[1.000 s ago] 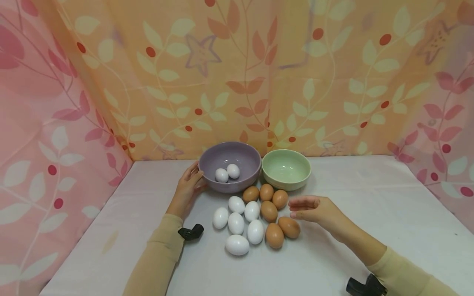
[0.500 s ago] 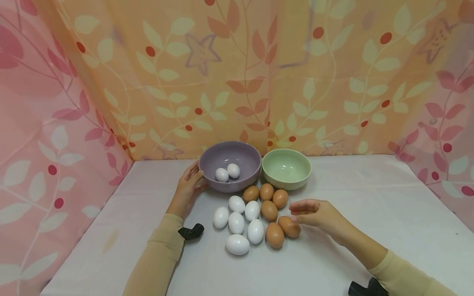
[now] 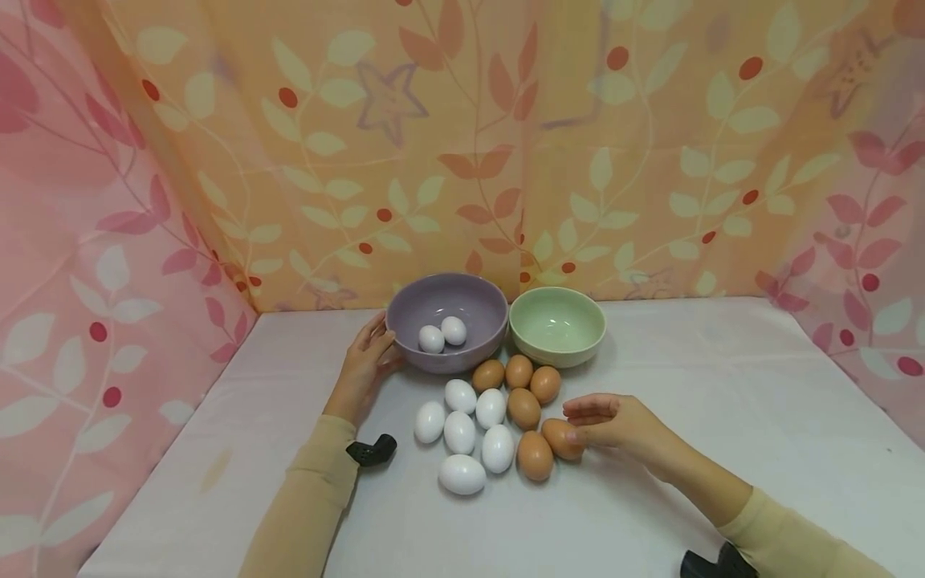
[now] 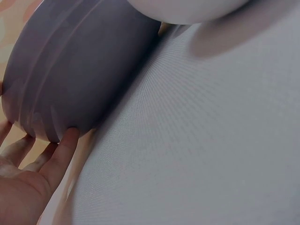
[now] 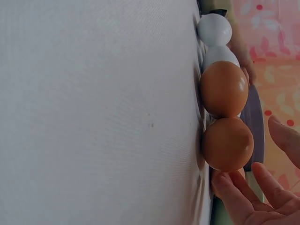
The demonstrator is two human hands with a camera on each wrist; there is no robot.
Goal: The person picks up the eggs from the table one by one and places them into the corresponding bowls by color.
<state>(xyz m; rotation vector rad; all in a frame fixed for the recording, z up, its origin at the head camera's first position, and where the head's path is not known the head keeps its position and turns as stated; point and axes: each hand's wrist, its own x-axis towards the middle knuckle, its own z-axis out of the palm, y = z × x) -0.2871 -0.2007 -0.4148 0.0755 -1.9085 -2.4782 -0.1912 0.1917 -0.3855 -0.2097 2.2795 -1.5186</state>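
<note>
Right hand (image 3: pixel 617 421), right of centre in the frame: fingers extended, thumb apart, gripping nothing. The smooth brown oval egg (image 3: pixel 558 440) lies on the white cloth-covered table (image 3: pixel 614 530), left of and slightly below that hand, clearly the nearer one. Thumb overlaps the egg's right end; contact, I cannot tell. Egg's long axis: upper left to lower right. Left hand (image 3: pixel 364 365), left of centre: relaxed fingers rest against the glossy purple round bowl (image 3: pixel 451 363).
</note>
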